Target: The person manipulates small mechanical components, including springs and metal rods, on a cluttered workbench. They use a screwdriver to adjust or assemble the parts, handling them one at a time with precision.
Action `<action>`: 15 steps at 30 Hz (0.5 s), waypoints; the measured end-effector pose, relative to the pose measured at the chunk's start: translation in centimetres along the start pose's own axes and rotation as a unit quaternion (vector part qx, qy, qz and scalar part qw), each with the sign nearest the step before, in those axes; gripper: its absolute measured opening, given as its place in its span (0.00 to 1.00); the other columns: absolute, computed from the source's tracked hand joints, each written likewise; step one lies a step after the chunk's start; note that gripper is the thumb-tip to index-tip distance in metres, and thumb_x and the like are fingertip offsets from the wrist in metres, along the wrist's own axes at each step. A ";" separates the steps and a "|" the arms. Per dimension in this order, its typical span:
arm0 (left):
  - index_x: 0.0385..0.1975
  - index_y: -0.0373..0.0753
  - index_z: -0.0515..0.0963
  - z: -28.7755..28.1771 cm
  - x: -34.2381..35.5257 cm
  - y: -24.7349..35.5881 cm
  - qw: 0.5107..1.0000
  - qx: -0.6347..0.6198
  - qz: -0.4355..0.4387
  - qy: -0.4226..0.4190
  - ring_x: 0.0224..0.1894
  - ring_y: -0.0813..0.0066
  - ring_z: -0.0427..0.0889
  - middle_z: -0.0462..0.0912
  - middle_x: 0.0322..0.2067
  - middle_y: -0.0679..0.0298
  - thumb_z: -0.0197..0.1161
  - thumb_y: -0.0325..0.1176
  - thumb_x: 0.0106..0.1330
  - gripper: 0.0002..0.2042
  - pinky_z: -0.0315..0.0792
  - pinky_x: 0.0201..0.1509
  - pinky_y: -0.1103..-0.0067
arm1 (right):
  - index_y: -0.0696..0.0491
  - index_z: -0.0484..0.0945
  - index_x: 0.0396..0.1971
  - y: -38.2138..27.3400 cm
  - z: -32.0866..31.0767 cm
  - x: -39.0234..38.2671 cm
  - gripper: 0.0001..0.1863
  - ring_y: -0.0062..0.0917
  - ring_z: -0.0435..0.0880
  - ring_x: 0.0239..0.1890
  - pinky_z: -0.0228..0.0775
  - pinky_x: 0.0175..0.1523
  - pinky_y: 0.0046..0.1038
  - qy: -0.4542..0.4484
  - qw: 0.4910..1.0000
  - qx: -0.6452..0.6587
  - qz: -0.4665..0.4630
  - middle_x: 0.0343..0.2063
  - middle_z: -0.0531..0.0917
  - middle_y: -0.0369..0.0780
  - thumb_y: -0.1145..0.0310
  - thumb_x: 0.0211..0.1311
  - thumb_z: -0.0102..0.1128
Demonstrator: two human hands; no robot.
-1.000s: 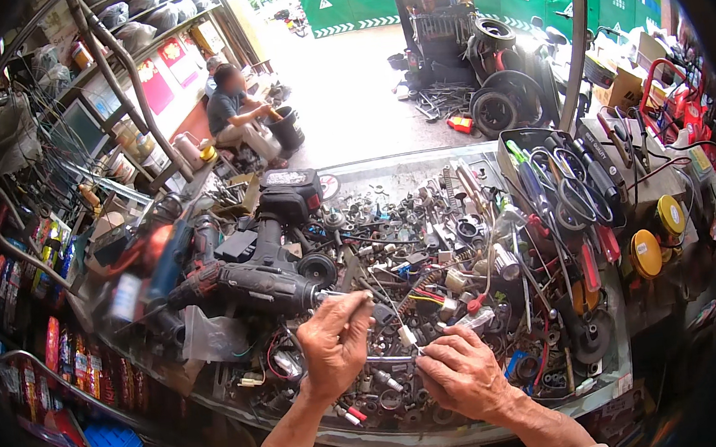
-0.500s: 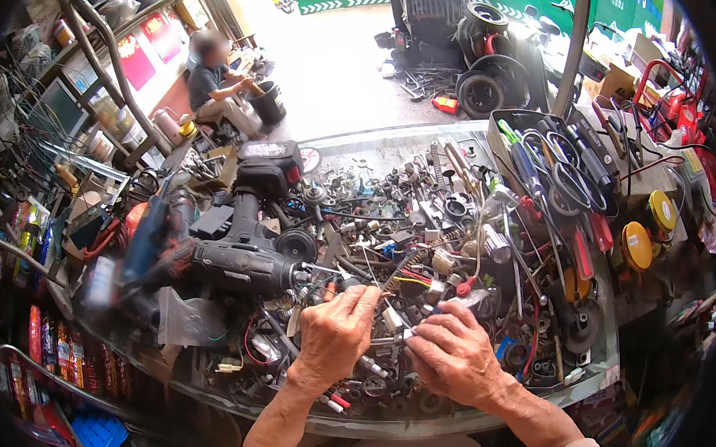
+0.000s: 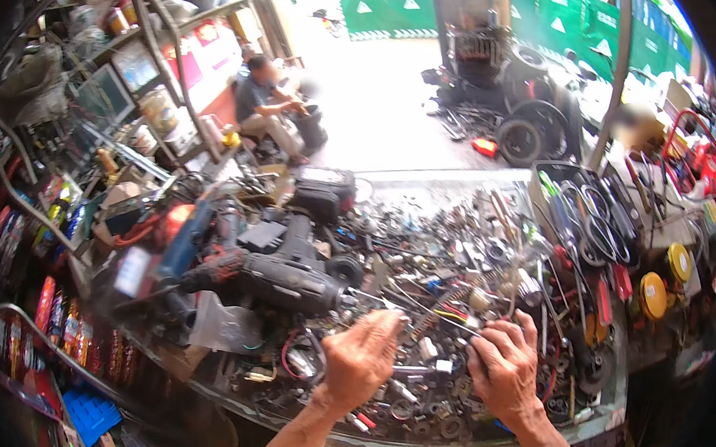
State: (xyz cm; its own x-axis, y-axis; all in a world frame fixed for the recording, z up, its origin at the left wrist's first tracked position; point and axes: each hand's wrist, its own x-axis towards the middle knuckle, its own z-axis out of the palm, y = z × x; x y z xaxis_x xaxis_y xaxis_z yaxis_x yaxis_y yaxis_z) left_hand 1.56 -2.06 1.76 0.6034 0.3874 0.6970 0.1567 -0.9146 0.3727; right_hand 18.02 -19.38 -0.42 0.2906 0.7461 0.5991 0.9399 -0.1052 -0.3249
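Observation:
My left hand is pinched on something small near the end of a thin metal cable, above the crowded bench. My right hand, to its right, has its fingers curled on the same cable, with the index finger and thumb closest to it. Below the cable, between my hands, lie a small white plastic piece and a metal rod among loose nuts, fittings and wires. A black power tool lies just beyond my left hand.
A tool box and two yellow tins are at the right, bicycle-style coloured packs on racks at the left. A seated person works by a black bucket. Tyres stand beyond the bench, before green barriers.
The view has shifted and blurred slightly. My right hand has moved right, farther from my left, and the cable between them now slants more flatly across the parts.

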 end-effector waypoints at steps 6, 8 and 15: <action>0.47 0.34 0.83 -0.3 -0.5 -0.1 1.000 0.014 0.000 -0.004 0.36 0.59 0.90 0.88 0.38 0.55 0.70 0.21 0.62 0.13 0.84 0.35 0.72 | 0.58 0.84 0.37 -1.1 0.1 0.4 0.13 0.41 0.81 0.51 0.59 0.69 0.53 -0.008 1.000 0.010 0.017 0.39 0.85 0.42 0.73 0.51 0.72; 0.47 0.34 0.83 0.0 -0.8 -0.1 1.000 0.001 -0.008 -0.009 0.37 0.60 0.90 0.88 0.39 0.55 0.70 0.20 0.61 0.14 0.84 0.36 0.71 | 0.58 0.84 0.40 -1.4 -0.1 0.6 0.15 0.43 0.80 0.55 0.57 0.70 0.55 -0.032 0.999 0.027 0.010 0.44 0.86 0.44 0.70 0.52 0.73; 0.50 0.34 0.82 1.0 -1.1 1.0 0.994 -0.022 0.032 -0.100 0.38 0.62 0.90 0.87 0.44 0.56 0.69 0.23 0.59 0.17 0.84 0.42 0.73 | 0.57 0.84 0.44 -1.4 -0.4 0.4 0.19 0.47 0.76 0.63 0.51 0.73 0.56 -0.070 0.997 0.039 -0.003 0.48 0.86 0.46 0.66 0.53 0.73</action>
State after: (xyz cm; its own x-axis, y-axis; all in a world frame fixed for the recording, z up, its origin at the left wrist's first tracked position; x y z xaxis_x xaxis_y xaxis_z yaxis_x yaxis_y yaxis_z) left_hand 1.78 -3.52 0.74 0.7546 0.2946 0.5864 0.0815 -0.9287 0.3617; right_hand 16.89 -19.18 0.60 0.2523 0.8317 0.4945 0.9231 -0.0537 -0.3807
